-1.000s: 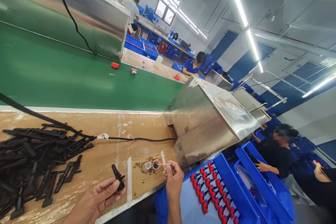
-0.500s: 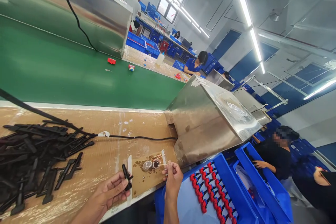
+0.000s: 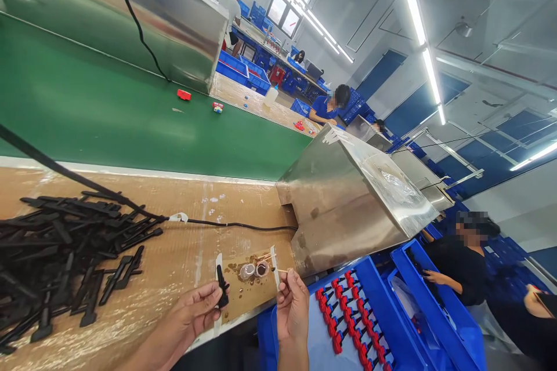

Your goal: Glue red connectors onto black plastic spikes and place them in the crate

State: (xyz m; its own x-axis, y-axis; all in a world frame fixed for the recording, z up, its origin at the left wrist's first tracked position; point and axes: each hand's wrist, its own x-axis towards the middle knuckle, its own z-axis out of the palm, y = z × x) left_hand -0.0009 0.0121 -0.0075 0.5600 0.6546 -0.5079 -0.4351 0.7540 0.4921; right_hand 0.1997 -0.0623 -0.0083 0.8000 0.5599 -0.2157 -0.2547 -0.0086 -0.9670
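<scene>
Between the thumb and fingers of my left hand (image 3: 201,306) is a black plastic part (image 3: 221,285), held upright over the front of the bench. My right hand (image 3: 292,301) pinches a thin swab-like stick (image 3: 282,270) whose dark tip points left, toward the black part. Just beyond the hands stand two small clear cups; the right cup (image 3: 261,268) holds dark liquid, and the left cup (image 3: 247,271) sits against it. Wet spots surround them, with a few thin sticks (image 3: 264,257) behind. Left of my hands lies a large heap of similar black parts (image 3: 56,249).
A black cable (image 3: 235,225) crosses the cardboard-covered bench (image 3: 183,255) to a metal housing (image 3: 339,214). Behind runs a green belt (image 3: 130,127). At right, a blue crate (image 3: 374,278) holds rows of red-and-black pieces (image 3: 348,313). Beyond it a person in black (image 3: 456,266) reaches into another crate.
The stick in my right hand has come away from the dark cup, its tip now right of it. My left hand has turned the black part slightly and moved a little right.
</scene>
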